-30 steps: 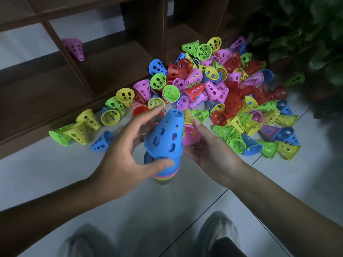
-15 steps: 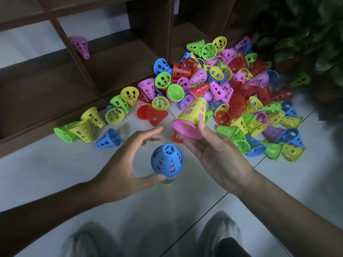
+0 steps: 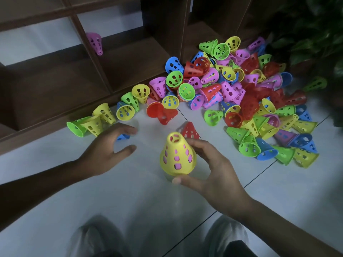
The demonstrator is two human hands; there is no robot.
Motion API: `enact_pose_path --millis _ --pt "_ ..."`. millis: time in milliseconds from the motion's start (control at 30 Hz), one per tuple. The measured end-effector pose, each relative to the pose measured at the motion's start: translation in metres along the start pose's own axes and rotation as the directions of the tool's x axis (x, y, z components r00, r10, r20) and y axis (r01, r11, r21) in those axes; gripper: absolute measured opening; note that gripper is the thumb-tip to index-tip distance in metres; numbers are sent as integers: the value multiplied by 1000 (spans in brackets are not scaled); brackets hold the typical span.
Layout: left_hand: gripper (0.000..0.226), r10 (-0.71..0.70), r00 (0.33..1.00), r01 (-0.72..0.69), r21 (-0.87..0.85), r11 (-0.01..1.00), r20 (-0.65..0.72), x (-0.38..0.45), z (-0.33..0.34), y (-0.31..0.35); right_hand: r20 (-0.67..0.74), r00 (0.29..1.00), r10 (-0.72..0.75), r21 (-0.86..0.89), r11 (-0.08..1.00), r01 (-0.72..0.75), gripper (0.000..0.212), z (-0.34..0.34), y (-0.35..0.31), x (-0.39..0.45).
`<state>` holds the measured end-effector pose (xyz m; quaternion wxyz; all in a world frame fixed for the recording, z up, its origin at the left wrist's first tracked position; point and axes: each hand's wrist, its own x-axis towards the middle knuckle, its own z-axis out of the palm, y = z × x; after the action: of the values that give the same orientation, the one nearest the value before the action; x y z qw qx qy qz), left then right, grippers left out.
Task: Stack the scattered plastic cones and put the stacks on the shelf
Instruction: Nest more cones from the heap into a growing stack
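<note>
The right hand [image 3: 207, 167] curled thumb and fingers around a perforated yellow plastic cone [image 3: 177, 156], pink showing through its holes, upright on the glossy tiled floor [image 3: 130, 197], while the left hand [image 3: 109, 149] hovered spread, holding nothing.

Left hand [image 3: 107, 147] open, fingers spread, right hand [image 3: 209, 169] curled, thumb and fingers gripping.

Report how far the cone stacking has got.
Done: only one pink cone lies on the shelf. In hand: the right hand grips a stack topped by a yellow cone; the left hand reaches, open, toward a blue cone. Left: the big scattered pile on the floor.
</note>
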<state>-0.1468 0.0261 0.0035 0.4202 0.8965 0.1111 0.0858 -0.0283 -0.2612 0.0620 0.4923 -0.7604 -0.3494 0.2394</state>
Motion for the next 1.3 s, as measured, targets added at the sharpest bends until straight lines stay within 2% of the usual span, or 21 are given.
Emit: enact_pose_path --millis 100,167,267,333,433,533,633,700,767,833,900,1000,1100,1300 --pt "37 -27 999 28 53 998 -24 4 -8 -16 14 999 46 -99 994 -45 76 4 9 0" --pt "33 -38 999 42 109 993 -38 8 -13 -26 36 999 19 -149 989 -14 81 2 14 1" --pt "36 -64 997 71 186 980 -46 13 -19 -38 113 993 -40 -49 998 46 91 -4 19 3" --pt "38 -57 997 67 226 972 -50 15 -20 -46 76 993 -92 67 994 87 84 -10 23 6" --pt "45 -35 998 48 320 946 -46 19 -18 -62 -11 998 -59 77 995 60 62 -18 33 22" --pt "56 -96 995 75 422 904 28 18 -11 -87 -15 999 38 -8 999 -39 42 -19 50 56" --pt "66 -174 983 123 473 873 66 18 -5 -102 53 996 71 -196 979 -60 47 -12 73 97" --pt "69 -202 978 156 466 871 50 22 -1 -105 148 987 54 -330 944 -2 47 -5 91 125" --pt "71 -211 976 166 462 871 47 27 2 -106 239 968 70 -446 894 45 58 2 103 153" --pt "74 -206 977 155 486 860 52 30 3 -109 291 948 129 -501 865 36 76 9 107 178" --pt "75 -185 982 135 510 850 48 34 2 -113 336 930 148 -563 823 72 86 17 110 200" --pt "80 -176 984 131 517 846 39 39 2 -121 404 884 234 -683 721 121 82 27 113 224" --pt "84 -179 984 144 502 853 22 44 2 -130 420 864 278 -743 652 151 65 38 121 244" --pt "84 -164 984 107 504 857 71 49 1 -139 389 855 343 -807 574 137 73 49 127 278"
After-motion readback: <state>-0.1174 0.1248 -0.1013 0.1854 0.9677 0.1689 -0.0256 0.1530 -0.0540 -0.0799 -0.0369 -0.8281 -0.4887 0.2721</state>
